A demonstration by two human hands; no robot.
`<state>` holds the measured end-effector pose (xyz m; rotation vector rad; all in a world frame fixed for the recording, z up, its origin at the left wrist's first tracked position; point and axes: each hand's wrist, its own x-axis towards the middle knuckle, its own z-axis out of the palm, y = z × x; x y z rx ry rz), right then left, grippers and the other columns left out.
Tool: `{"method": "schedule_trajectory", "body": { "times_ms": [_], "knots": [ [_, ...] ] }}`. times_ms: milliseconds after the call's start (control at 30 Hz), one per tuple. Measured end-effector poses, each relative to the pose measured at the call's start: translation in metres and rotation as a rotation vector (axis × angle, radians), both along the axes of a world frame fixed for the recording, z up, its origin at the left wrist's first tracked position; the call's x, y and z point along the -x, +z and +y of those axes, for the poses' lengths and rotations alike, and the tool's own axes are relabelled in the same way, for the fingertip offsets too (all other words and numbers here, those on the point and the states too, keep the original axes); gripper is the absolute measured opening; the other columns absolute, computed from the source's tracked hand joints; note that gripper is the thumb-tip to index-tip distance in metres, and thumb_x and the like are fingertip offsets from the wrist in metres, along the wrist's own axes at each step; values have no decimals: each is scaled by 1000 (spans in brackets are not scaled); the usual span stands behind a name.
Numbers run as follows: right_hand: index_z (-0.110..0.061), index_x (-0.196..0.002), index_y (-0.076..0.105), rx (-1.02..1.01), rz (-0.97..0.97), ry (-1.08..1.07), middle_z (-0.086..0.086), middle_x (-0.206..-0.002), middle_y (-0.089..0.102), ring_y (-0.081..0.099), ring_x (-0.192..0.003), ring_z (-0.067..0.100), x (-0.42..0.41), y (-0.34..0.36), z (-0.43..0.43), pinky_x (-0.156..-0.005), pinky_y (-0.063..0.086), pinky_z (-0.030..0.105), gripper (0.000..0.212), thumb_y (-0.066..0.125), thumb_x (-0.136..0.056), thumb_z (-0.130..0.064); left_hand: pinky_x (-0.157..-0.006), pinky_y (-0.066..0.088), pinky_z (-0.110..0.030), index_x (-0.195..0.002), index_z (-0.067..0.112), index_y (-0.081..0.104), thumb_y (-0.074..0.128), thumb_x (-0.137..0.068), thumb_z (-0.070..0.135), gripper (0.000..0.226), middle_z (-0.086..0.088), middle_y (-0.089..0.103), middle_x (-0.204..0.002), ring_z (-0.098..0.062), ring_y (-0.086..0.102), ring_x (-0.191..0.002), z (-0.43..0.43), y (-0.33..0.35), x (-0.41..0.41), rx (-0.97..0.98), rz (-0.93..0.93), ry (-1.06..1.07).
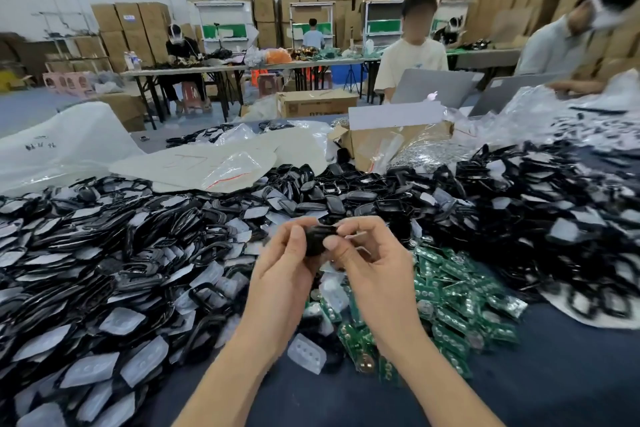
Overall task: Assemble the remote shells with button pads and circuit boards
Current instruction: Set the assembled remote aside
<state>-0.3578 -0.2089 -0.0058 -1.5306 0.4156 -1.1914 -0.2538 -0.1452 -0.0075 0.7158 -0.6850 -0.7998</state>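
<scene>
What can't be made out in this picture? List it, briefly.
1. Head view: whether the black shell already holds a pad or board. The left hand and right hand cover most of it.
2. Pale sliver by the right hand: blurred, unidentifiable.
3. Writing on the white bag: too small.
4. Parts pile: cut off by the left edge.

Both hands raised over table, gripping one black remote shell between them. Left hand fingers curl round its left side; right hand thumb presses its right edge. Green circuit boards piled below-right of right fingers; translucent button pads beneath wrists.
</scene>
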Motion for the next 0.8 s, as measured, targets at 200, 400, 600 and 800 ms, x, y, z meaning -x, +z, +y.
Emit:
{"method": "schedule_trajectory", "body": {
  "times_ms": [200,400,600,800],
  "knots": [
    [-41,-90,66,-50,-81,-261,-17,-82,70,63,-72,-1,69,6,-18,-65,50,14,17,74,-92,-25,-89,57,-30,-112,7,66,52,-93,30,33,-8,74,-112,-23,69,-111,-35,13,65,-122,-242,-80],
    [-26,-101,66,-109,-240,-560,-19,-87,70,64,-78,-4,168,5,-33,-67,51,12,10,72,-95,-21,-64,56,-23,-111,22,74,52,-105,25,23,2,77,-91,-12,70,-74,-72,17,163,-264,-471,-269],
    [-29,-101,65,-265,-362,-897,-13,-91,73,67,-88,5,284,-4,-54,-72,55,19,9,69,-96,-22,-58,51,-18,-110,18,73,55,-103,11,20,3,75,-82,-3,65,-61,-113,29,293,-288,-456,-527],
    [-12,-122,62,-391,-665,-1122,12,-111,69,69,-84,18,396,-1,-58,-64,55,20,23,63,-101,-21,-72,60,-26,-122,5,66,54,-101,-1,25,-7,68,-87,-11,67,-62,-138,60,420,-236,-573,-759]
  ]
}}
